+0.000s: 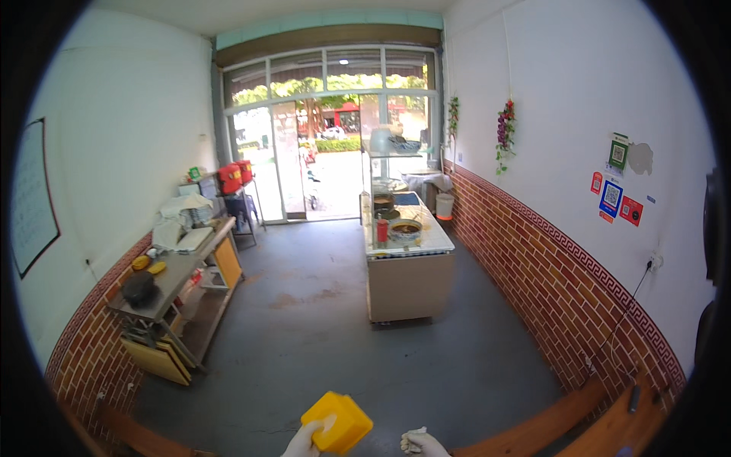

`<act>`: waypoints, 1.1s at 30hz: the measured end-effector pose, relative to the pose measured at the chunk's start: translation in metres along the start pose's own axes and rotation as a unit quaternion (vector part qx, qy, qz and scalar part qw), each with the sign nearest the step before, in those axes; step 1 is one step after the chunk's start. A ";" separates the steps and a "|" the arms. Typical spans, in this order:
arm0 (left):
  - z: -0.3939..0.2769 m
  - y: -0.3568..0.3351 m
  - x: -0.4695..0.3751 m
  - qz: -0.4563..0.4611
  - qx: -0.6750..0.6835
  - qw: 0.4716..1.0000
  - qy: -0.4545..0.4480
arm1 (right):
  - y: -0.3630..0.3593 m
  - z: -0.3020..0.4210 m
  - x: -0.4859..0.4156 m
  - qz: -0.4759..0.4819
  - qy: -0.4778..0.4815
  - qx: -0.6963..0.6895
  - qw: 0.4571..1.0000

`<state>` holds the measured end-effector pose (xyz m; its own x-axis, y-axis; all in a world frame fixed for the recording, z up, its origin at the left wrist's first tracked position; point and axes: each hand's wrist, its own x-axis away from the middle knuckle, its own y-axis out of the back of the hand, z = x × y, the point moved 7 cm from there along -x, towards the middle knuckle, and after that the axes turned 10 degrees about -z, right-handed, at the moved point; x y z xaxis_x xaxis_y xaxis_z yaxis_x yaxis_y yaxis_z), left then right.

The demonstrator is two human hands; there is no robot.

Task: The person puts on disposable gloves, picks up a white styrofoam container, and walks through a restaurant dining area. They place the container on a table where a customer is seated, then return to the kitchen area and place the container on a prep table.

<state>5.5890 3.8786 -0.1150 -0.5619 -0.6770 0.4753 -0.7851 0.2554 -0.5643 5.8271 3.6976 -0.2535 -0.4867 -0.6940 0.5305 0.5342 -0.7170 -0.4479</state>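
My left hand (304,441) grips a yellow plastic container (337,421) by its near left side, at the bottom middle of the view. The container is boxy and tilted, with a lighter patch beside my fingers. To the right of it, and apart from it, is my right hand (425,444), its fingers closed around a small crumpled whitish thing (421,432), maybe a cloth or tissue. Only the front of each hand shows above the lower picture edge. Grey floor (320,365) lies beyond both hands.
A serving counter (411,285) with a bowl (405,229) stands ahead. Along the left wall runs a metal worktable (177,274) with folding boards (157,363) under it. Wooden furniture (531,420) borders the lower right; a bench (137,431) the lower left. A doorway (334,171) opens at the back.
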 end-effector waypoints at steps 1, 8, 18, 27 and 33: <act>-0.014 -0.033 -0.048 0.037 0.004 0.999 -0.011 | 0.020 0.015 -0.017 -0.064 -0.006 -0.021 0.998; -0.053 -0.261 -0.330 0.130 0.074 0.986 -0.077 | 0.168 0.150 -0.159 -0.173 0.153 -0.039 0.972; -0.056 -0.457 -0.584 0.083 0.065 0.992 -0.066 | 0.223 0.397 -0.401 -0.227 0.040 -0.125 0.965; -0.007 -0.544 -0.808 0.009 0.077 0.989 0.130 | 0.263 0.632 -0.706 -0.191 0.066 -0.085 0.976; -0.034 -0.659 -0.924 0.036 0.102 0.989 0.104 | 0.250 0.761 -0.866 -0.130 0.029 0.119 0.984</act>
<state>6.6168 4.3596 -0.1594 -0.6730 -0.4999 0.5452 -0.6835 0.1387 -0.7166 6.9083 4.1687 -0.2774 -0.6633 -0.4959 0.5605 0.5290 -0.8404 -0.1175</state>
